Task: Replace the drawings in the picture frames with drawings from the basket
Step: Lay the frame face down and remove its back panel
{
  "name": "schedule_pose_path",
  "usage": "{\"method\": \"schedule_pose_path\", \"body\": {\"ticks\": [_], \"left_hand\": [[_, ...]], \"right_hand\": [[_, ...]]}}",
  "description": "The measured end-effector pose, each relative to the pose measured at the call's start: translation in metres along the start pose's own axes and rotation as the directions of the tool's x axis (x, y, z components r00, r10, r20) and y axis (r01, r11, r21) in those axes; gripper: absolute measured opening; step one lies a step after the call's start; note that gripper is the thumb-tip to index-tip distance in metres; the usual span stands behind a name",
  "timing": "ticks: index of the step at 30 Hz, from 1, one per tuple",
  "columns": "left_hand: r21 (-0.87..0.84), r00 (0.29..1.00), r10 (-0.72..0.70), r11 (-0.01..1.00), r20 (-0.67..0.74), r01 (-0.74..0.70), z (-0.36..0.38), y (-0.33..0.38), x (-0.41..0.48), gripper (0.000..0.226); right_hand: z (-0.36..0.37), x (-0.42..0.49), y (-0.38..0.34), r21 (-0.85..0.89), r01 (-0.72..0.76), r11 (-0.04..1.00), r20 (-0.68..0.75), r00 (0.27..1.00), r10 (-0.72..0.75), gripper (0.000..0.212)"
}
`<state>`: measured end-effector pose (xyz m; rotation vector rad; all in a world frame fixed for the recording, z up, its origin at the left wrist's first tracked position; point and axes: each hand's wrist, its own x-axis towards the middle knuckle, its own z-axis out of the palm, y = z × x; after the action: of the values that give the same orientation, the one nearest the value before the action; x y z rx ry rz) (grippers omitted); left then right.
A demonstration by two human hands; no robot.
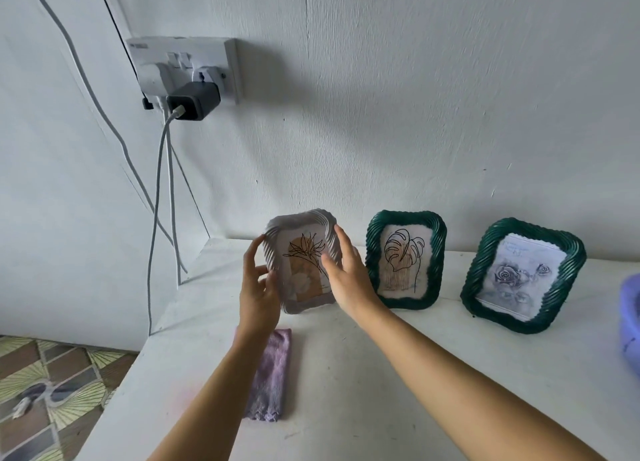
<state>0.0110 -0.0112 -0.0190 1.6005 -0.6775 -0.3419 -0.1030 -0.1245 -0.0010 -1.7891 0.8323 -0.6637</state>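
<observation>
A white wavy picture frame (pixel 311 216) stands on the white table (pixel 346 374) near the wall, and it holds a line drawing of a flower (pixel 304 252). My left hand (pixel 258 287) is at its left edge, fingers loosely curved and thumb against the front. My right hand (pixel 343 273) is at its right edge with the fingers straight. To the right stand two dark green frames. The middle green frame (pixel 405 216) holds a leaf drawing (pixel 403 252). The right green frame (pixel 540 235) holds a pencil rose drawing (pixel 512 277). A purple basket (pixel 628 322) shows only partly at the right border.
A folded lilac cloth (pixel 272 374) lies on the table under my left forearm. A wall socket with a black charger (pixel 194 100) sits at upper left, its cables (pixel 156 218) hanging down past the table's left end. Patterned floor (pixel 52 391) lies beyond the left edge.
</observation>
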Motion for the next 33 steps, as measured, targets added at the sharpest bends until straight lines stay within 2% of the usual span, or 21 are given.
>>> {"method": "schedule_pose_path", "body": {"ticks": [4,7,9,11,13,16,19,22,25,27,33], "left_hand": [[-0.006,0.999,0.028,1.0,-0.03,-0.028,-0.005,0.002,-0.009,0.056],[-0.049,0.999,0.044,0.998,-0.022,-0.045,-0.009,0.013,-0.017,0.052],[-0.078,0.999,0.038,0.996,-0.007,-0.039,-0.013,0.023,-0.025,0.052],[-0.12,1.0,0.006,0.993,0.027,-0.003,-0.013,0.029,-0.035,0.054],[-0.172,0.996,-0.043,0.983,0.075,0.056,-0.01,0.033,-0.048,0.052],[-0.237,0.98,-0.139,0.957,0.139,0.169,0.003,0.036,-0.072,0.044],[-0.302,0.952,-0.224,0.911,0.21,0.281,0.015,0.039,-0.097,0.036],[-0.333,0.914,-0.27,0.869,0.302,0.366,0.025,0.042,-0.119,0.031],[-0.319,0.893,-0.278,0.862,0.354,0.395,0.039,0.047,-0.138,0.029],[-0.273,0.878,-0.291,0.872,0.379,0.407,0.05,0.05,-0.146,0.028],[-0.003,0.828,-0.305,0.938,0.471,0.348,0.089,0.046,-0.16,0.028]], "right_hand": [[-0.007,-0.01,0.001,-0.062,0.088,0.994,-0.025,0.996,-0.09,0.056],[-0.016,-0.021,-0.003,-0.092,0.209,0.973,-0.097,0.971,-0.218,0.052],[-0.025,-0.031,-0.005,-0.086,0.29,0.953,-0.152,0.942,-0.3,0.046],[-0.036,-0.043,-0.007,-0.031,0.322,0.946,-0.195,0.927,-0.322,0.041],[-0.048,-0.055,-0.007,0.053,0.305,0.951,-0.22,0.932,-0.286,0.038],[-0.07,-0.077,0.0,0.231,0.163,0.959,-0.187,0.975,-0.121,0.036],[-0.093,-0.101,0.012,0.422,0.01,0.906,-0.126,0.991,0.047,0.034],[-0.119,-0.127,0.019,0.528,-0.094,0.844,-0.061,0.987,0.148,0.033],[-0.143,-0.15,0.021,0.536,-0.119,0.836,-0.036,0.986,0.164,0.03],[-0.158,-0.163,0.018,0.492,-0.09,0.866,-0.057,0.989,0.135,0.027],[-0.19,-0.192,0.008,0.383,-0.012,0.924,-0.154,0.985,0.076,0.016]]}}
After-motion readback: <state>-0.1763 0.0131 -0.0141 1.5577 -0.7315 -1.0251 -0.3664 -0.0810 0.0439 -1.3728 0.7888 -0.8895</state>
